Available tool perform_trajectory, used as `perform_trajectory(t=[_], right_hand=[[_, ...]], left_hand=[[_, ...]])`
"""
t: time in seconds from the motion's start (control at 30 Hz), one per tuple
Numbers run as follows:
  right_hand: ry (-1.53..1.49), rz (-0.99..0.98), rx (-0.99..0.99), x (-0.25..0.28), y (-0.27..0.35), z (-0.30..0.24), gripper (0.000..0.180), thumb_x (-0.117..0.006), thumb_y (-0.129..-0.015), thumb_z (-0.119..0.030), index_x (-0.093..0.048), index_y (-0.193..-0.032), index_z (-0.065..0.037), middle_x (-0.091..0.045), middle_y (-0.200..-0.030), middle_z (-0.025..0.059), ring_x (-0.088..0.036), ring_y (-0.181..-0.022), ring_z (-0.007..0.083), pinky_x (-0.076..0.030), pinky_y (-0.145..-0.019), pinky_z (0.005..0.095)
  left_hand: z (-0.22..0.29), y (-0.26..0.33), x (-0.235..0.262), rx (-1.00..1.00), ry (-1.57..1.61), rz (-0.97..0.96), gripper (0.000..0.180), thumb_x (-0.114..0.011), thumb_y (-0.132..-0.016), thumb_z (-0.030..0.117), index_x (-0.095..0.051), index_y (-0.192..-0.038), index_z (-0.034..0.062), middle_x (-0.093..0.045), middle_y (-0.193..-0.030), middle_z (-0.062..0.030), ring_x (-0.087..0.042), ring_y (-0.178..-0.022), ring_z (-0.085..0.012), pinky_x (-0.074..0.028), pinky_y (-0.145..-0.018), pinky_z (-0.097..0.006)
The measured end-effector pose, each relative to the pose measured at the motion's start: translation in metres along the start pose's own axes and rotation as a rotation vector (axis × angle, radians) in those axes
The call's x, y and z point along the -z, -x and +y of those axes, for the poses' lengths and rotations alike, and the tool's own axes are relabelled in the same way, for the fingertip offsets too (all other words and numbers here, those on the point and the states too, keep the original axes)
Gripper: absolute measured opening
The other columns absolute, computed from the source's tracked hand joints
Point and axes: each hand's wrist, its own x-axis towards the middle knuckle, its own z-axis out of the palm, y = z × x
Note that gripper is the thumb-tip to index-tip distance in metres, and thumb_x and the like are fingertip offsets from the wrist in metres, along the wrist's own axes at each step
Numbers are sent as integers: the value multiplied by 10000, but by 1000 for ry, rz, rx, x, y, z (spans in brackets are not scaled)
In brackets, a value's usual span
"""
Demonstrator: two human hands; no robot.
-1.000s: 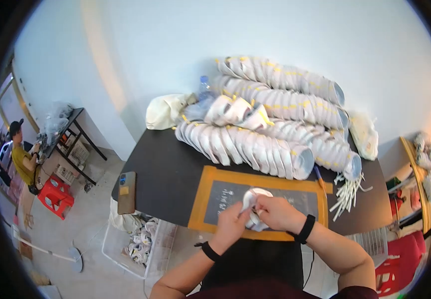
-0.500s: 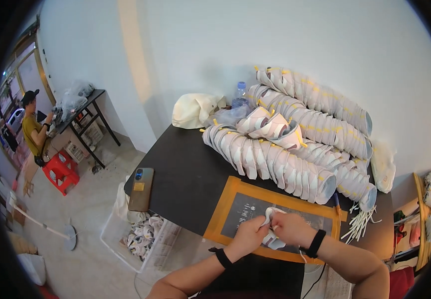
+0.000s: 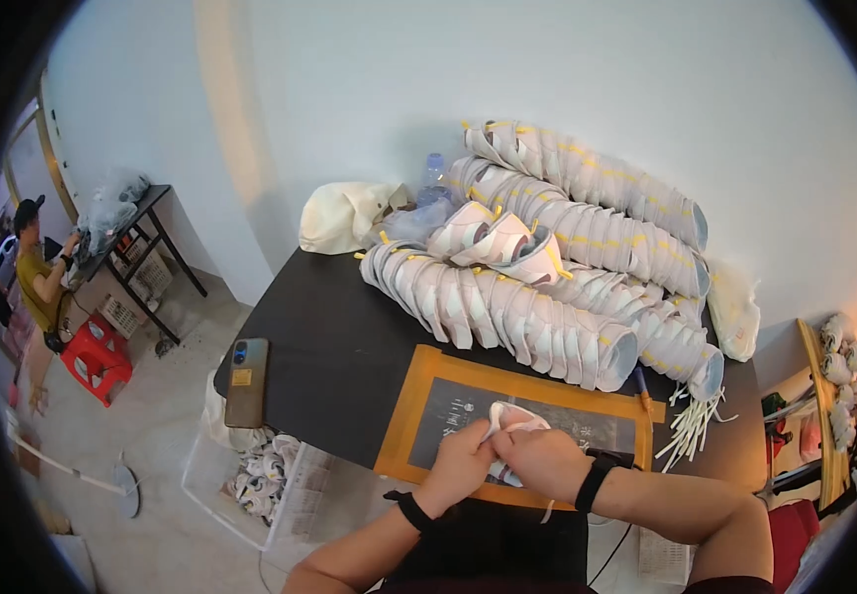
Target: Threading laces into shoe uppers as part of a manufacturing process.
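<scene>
A white shoe upper point(image 3: 517, 417) is between my hands, its curved edge rising above my fingers. My left hand point(image 3: 458, 461) pinches it from the left with bent fingers. Closed round its near right side is my right hand point(image 3: 545, 463), touching the left at the fingertips. The hands cover much of the upper, and a pale strip hangs below the right wrist. Under them lies a dark board with an orange taped border point(image 3: 403, 436). Just beyond it, long nested rows of pale shoe uppers point(image 3: 507, 322) with yellow tabs lie across the black table point(image 3: 319, 327).
A phone point(image 3: 247, 384) lies at the table's left edge, above a clear bin point(image 3: 201, 485) of small pieces. White laces point(image 3: 694, 432) and a thin pen-like tool point(image 3: 643, 388) are on the right. Behind stand a bottle point(image 3: 434, 176) and cream bag point(image 3: 339, 220). A person point(image 3: 37, 277) works far left.
The whole view has shifted, so the table and its things sit further left. My hands have drawn together, and the upper's curved edge shows wider above them.
</scene>
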Motion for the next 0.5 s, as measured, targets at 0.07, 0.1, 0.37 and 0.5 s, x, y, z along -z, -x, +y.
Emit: perform_trajectory(t=[0.07,0.1,0.37,0.5], right_hand=[[-102,92,-101,-7,-3,6,177,-566,-847,-129,-555,-951,13,-650,-897,228,-642,-790,415,-526,-718,467],[-207,189,-188,-10,-6,9,182,-570,-843,-150,-556,-945,0,-653,-887,218,-642,-787,416,-520,-709,472],[-526,138,-267,0,4,16,150,-555,-819,-131,-587,-941,-52,-640,-888,212,-635,-818,396,-507,-723,440],[-398,237,78,-1,12,31,227,-537,-822,-82,-629,-1029,-68,-619,-1014,215,-611,-949,383,-506,-806,418]], left_hand=[[4,-2,0,88,76,-51,127,-583,-912,106,-602,-992,10,-606,-746,-90,-602,-630,-140,-478,-581,-293],[6,-3,2,177,139,-93,131,-586,-916,118,-605,-994,15,-593,-728,-65,-583,-579,-116,-466,-541,-274],[8,-2,-2,202,110,-52,195,-639,-899,162,-636,-1034,21,-663,-814,-70,-612,-667,-108,-492,-606,-280],[0,-3,-9,180,141,30,223,-639,-873,194,-634,-998,10,-680,-849,-196,-678,-809,-358,-518,-701,-386]])
